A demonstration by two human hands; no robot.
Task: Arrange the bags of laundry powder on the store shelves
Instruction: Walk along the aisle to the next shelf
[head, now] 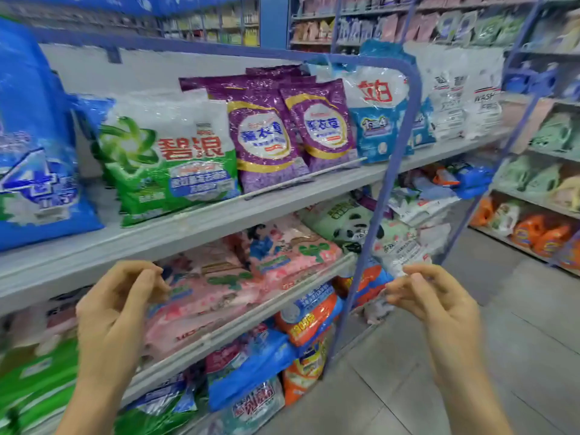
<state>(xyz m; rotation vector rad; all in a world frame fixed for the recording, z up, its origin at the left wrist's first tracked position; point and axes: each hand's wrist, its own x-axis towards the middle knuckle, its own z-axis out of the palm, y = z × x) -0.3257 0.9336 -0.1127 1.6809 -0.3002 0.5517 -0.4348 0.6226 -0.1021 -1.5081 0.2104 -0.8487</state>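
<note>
Noting hazards first: on the upper shelf (pixel 219 215) the green-and-white bag (pixel 169 158) and 2 purple bags (pixel 266 133) stand tilted back with their bottoms close to the front lip, so a nudge while rearranging could slide one off the edge. The pink bags (pixel 219 287) on the middle shelf (pixel 251 318) lie flat in a slumped stack that reaches the shelf's front. Tugging 1 from beneath would likely drag its neighbours out. Judgement: soft film packs sag if lifted by a corner. The blue frame post (pixel 376 215) stands in front of the shelving near the right hand and could snag a bag carried across.

Grip: left hand (pixel 119 309) raised before the pink bags, fingers loosely curled, thumb near the fingertips, nothing between them. Cannot tell whether the tips brush the pink pack. Right hand (pixel 430 296) likewise raised, loosely curled, empty, just in front of a white bag (pixel 398 249) at lower right. No bag in hand; all the laundry powder sits on the shelves.
</note>
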